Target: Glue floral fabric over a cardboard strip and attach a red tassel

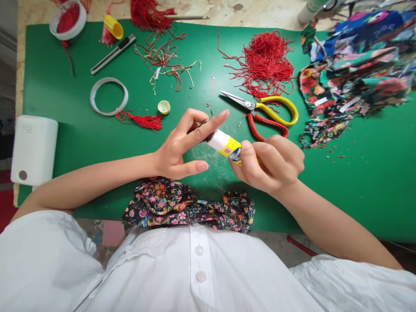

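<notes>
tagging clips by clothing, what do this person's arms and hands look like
Both forearms are bare, with no watch, rings or gloves visible on the left hand or right hand. Loose white sleeves end above the elbows, part of a white shirt with round buttons.

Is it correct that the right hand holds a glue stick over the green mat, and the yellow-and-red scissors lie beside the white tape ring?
Not quite. In the head view the scissors lie beside the red thread pile, far from the tape ring. The right hand does hold the glue stick over the green mat.

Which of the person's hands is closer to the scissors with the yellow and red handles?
The right hand. It sits just below the yellow-and-red-handled metal scissors, nearly touching the red handle, gripping a white-and-yellow glue stick. The left hand is farther off, left of the scissors' blades.
</notes>
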Demonstrator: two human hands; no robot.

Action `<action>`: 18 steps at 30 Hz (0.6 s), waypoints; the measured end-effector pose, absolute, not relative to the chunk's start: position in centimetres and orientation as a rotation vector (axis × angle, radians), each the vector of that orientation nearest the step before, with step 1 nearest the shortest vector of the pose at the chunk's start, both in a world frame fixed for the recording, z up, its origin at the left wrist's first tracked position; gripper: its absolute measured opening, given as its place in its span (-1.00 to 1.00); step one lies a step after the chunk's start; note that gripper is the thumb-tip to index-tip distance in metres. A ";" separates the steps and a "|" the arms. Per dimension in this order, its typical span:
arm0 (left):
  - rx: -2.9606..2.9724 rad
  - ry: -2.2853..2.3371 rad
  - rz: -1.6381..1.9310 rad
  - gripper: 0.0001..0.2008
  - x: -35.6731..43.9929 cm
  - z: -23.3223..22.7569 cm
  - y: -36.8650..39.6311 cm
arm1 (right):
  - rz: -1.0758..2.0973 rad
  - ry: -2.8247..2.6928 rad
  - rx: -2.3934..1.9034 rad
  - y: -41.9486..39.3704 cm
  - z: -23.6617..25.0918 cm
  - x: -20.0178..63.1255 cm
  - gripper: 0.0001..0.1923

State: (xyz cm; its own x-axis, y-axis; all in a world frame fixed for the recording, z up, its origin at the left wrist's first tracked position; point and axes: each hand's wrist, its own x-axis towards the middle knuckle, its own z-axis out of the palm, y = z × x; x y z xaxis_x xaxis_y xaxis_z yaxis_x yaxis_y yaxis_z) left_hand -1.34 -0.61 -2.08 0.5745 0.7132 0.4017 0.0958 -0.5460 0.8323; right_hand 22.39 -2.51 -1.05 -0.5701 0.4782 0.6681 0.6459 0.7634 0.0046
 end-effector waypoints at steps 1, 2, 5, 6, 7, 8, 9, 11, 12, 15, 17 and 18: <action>1.996 0.644 0.973 -0.29 -1.3 -2.0 -0.6 | -0.290 -2.284 -0.844 -2.5 -1.0 22.3 -0.88; 1.983 0.649 0.970 -0.29 -1.3 -2.0 -0.6 | -0.267 -2.273 -0.842 -2.6 -0.9 22.1 -0.85; 1.909 0.688 0.945 -0.29 -1.2 -1.9 -0.7 | -0.209 -2.195 -0.780 -2.6 -0.7 21.5 -0.80; 1.888 0.696 0.937 -0.29 -1.1 -1.8 -0.7 | -0.197 -2.172 -0.750 -2.6 -0.6 21.4 -0.79; 1.875 0.701 0.931 -0.30 -1.1 -1.8 -0.7 | -0.202 -2.157 -0.725 -2.6 -0.6 21.3 -0.78; 1.867 0.703 0.927 -0.30 -1.1 -1.8 -0.7 | -0.223 -2.153 -0.709 -2.6 -0.7 21.2 -0.79; 1.864 0.704 0.923 -0.31 -1.1 -1.7 -0.7 | -0.260 -2.160 -0.705 -2.6 -0.9 21.3 -0.80; 1.867 0.711 0.921 -0.30 -1.0 -1.7 -0.7 | -0.360 -2.180 -0.733 -2.6 -1.3 21.4 -0.84; 1.868 0.719 0.928 -0.30 -1.0 -1.7 -0.7 | -0.404 -2.195 -0.762 -2.6 -1.6 21.4 -0.86; 1.858 0.735 0.973 -0.27 -0.9 -1.8 -0.6 | -0.495 -2.230 -0.817 -2.6 -1.9 21.4 -0.87; 1.846 0.733 0.996 -0.26 -0.8 -1.8 -0.6 | -0.494 -2.212 -0.785 -2.6 -1.8 21.3 -0.84; 1.840 0.734 1.000 -0.26 -0.8 -1.9 -0.5 | -0.487 -2.198 -0.765 -2.5 -1.6 21.2 -0.82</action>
State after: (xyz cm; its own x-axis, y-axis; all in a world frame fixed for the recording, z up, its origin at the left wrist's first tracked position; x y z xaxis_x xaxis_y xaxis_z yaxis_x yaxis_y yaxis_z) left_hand -0.82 -0.53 -1.86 0.4990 0.7990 0.3354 0.0803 -0.4280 0.9002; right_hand 21.16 -2.52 -1.61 -0.5439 0.3707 0.7529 0.6540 0.7494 0.1035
